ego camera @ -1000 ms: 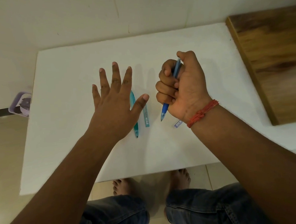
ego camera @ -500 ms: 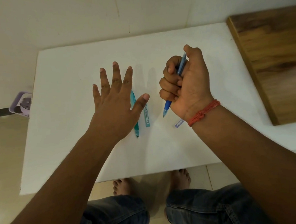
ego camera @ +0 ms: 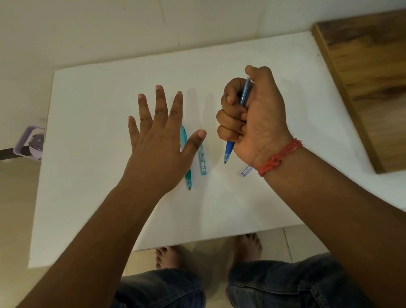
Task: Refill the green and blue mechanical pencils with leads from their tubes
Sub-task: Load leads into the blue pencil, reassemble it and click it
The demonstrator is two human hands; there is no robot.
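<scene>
My right hand (ego camera: 256, 118) grips the blue mechanical pencil (ego camera: 229, 151) in a fist above the white table (ego camera: 94, 206), tip pointing toward me and thumb over its top end. The green mechanical pencil (ego camera: 187, 173) lies on the table, partly under my left hand (ego camera: 159, 142), which hovers flat with fingers spread. A teal lead tube (ego camera: 202, 162) lies just right of the green pencil. A pale purple lead tube (ego camera: 246, 170) peeks out from under my right wrist.
A wooden board (ego camera: 376, 78) covers the table's right end. A purple container (ego camera: 29, 143) sits on the floor left of the table. My knees and bare feet show below the near table edge.
My right hand with the blue pencil has shifted slightly away from me and its thumb has closed over the pencil's top. My left hand has stayed in place.
</scene>
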